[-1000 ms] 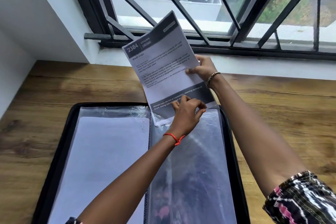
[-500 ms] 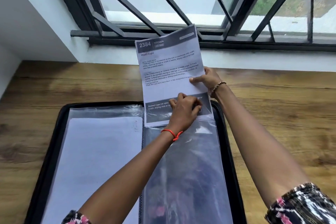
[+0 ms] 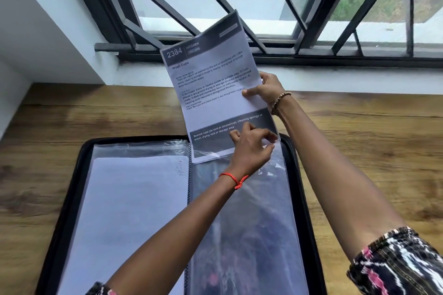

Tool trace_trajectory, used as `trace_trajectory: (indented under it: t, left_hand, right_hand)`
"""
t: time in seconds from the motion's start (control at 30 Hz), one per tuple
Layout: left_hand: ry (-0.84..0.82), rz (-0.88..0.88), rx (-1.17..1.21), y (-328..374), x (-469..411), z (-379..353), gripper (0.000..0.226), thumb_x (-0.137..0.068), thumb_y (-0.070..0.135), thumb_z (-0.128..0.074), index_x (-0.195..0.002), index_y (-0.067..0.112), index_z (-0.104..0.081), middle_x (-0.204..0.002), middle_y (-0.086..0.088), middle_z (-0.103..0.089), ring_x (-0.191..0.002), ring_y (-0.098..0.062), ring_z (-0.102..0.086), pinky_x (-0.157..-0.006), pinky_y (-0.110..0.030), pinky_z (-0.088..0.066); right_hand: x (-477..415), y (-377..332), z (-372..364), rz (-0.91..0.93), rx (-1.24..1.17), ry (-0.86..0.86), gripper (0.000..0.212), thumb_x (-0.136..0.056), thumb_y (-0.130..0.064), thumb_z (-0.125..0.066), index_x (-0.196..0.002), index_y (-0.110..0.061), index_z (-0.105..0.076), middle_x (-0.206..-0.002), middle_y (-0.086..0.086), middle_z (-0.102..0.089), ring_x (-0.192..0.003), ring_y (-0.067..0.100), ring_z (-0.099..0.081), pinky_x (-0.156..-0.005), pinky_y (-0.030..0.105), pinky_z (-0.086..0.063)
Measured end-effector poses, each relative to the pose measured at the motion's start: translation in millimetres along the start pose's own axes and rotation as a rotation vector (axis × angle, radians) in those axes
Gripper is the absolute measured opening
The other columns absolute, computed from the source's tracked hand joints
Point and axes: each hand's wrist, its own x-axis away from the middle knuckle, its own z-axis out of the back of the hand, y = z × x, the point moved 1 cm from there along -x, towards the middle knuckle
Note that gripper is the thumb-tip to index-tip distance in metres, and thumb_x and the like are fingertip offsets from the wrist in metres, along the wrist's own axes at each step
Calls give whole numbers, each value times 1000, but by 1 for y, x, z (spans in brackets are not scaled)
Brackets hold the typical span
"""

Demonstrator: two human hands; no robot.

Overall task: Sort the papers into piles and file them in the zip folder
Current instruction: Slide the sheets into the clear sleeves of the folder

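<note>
A printed sheet (image 3: 213, 83) headed "2384 Kitchen, Wash Cups" stands tilted above the far end of the open black zip folder (image 3: 64, 189). My right hand (image 3: 266, 89) pinches the sheet's right edge. My left hand (image 3: 250, 148) pinches the top lip of the clear plastic sleeve (image 3: 263, 222) on the folder's right page, and the sheet's bottom edge sits just inside that lip. The left page holds a sleeve with white paper (image 3: 134, 210) in it.
The folder lies open on a wooden table (image 3: 371, 155). Behind the table runs a white sill and a window with black metal bars (image 3: 304, 31). A white wall (image 3: 36, 38) stands at the far left.
The sheet has tilted more to the right and its bottom edge has slid a little into the sleeve's mouth. Both hands keep the same holds.
</note>
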Motion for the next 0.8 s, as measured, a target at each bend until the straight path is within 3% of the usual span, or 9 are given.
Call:
trace_trajectory:
  t: [0.07,0.13,0.17,0.23,0.4,0.57,0.8]
  left_hand:
    - [10,-4,50,0,-1,-1,17,-80,9,-65,-91,20,-72,-74,28,-46,-88,-7,-36,-75,-32,-15]
    - [27,-1,85,1,-2,-1,17,-80,7,-65,-91,18,-73,-74,28,-44,-88,-6,-34,-82,-16,-13]
    - [29,1,90,2,-3,-1,17,-80,7,-66,-91,18,-73,-74,28,-41,-88,-5,-33,-82,-16,-13]
    - [17,6,77,2,-6,-3,17,-81,8,-66,-92,18,-74,-77,24,-39,-90,-4,-30,-75,-30,-15]
    - [74,-8,49,-3,-11,-10,18,-79,8,-68,-90,21,-75,-82,13,-40,-89,-7,-35,-71,-27,-9]
    - [157,-118,8,-3,-12,-14,18,-71,-2,-68,-76,15,-72,-73,3,-68,-77,-20,-57,-64,-28,-9]
    - [160,-138,-2,-6,-18,-13,7,-72,12,-72,-66,13,-68,-71,0,-70,-70,-21,-60,-64,-28,-10]
  right_hand:
    - [-2,-5,-3,12,0,-13,34,-66,15,-70,-83,-14,-63,-87,7,-65,-81,24,-60,-83,37,-52]
    - [-5,-7,-5,22,3,-22,35,-65,15,-70,-89,-10,-64,-89,10,-65,-81,24,-61,-83,38,-52]
    - [-6,-7,-5,23,4,-25,37,-64,15,-70,-92,-10,-64,-91,11,-65,-83,25,-60,-84,39,-52]
    - [-8,-8,-7,20,4,-27,37,-64,15,-70,-88,-13,-65,-88,8,-65,-84,25,-60,-85,40,-52]
    - [-9,-12,-10,31,7,-37,37,-65,17,-68,-79,-17,-64,-78,4,-63,-74,22,-59,-76,34,-53]
    - [-12,-11,-13,32,4,-18,38,-64,19,-68,-73,-18,-64,-59,-10,-65,-56,8,-58,-63,24,-52]
    - [-7,-4,-7,-1,-11,7,41,-67,18,-66,-104,1,-63,-76,3,-62,-67,17,-57,-68,27,-52]
